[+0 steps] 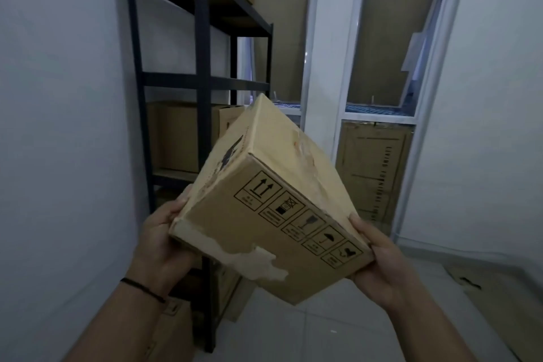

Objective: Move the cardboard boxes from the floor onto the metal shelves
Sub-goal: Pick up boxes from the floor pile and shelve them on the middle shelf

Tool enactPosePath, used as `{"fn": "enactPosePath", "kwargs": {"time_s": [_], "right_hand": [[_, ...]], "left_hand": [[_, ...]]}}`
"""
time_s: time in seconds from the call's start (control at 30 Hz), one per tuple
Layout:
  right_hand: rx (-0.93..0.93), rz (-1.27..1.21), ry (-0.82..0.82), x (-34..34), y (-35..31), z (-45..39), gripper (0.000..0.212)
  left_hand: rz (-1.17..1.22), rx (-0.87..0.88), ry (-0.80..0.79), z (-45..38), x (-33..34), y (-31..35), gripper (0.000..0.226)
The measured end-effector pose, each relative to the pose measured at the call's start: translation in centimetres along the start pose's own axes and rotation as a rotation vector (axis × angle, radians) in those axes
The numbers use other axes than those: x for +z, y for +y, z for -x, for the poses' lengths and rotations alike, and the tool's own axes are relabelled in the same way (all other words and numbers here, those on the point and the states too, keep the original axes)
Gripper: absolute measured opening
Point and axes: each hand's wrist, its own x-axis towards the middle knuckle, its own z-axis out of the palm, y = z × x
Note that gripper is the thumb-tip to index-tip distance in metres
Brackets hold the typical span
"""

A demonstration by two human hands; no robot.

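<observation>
The worn tan cardboard box (pixel 264 200), printed with a row of black handling symbols on its near face and scuffed white along its lower edge, was held off the floor between both hands, tilted so that its long axis ran from the low near end at the person's hands up and away toward the black metal shelving unit (pixel 202 73). Its far top corner reached level with the open middle shelf, just right of the front upright. The shelves stood ahead and to the left of the box, so the coming move, by my reading, would be a push forward and leftward, with the box levelled first.

The left hand (pixel 160 239) gripped the box's lower left corner, thumb up along the side edge and the fingers curled beneath, out of sight. It was the hand nearer the shelving. The right hand (pixel 379 258) clasped the lower right corner, thumb lying against the near face's right-hand edge and the fingers wrapped underneath. Both forearms reached up from the bottom of the view, the left wrist wearing a thin dark band.

Plain brown cardboard boxes (pixel 182 138) already sat on the lower shelf behind the held one. More cardboard lay on the pale tiled floor (pixel 338 329) near the foot of the unit.
</observation>
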Motion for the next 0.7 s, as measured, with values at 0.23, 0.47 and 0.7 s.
{"fn": "enactPosePath", "kwargs": {"time_s": [0.23, 0.47, 0.7], "right_hand": [[-0.066, 0.047, 0.09, -5.9, -4.0, 0.7, 0.052], [-0.164, 0.077, 0.114, -9.2, -6.8, -0.3, 0.05], [-0.256, 0.145, 0.106, -12.3, -10.0, -3.8, 0.04]], "left_hand": [[-0.758, 0.072, 0.143, -3.7, 7.2, -3.8, 0.028], [-0.915, -0.069, -0.145, -6.0, 12.8, -6.4, 0.053], [-0.72, -0.086, -0.192, -13.0, 13.1, -10.1, 0.073]]}}
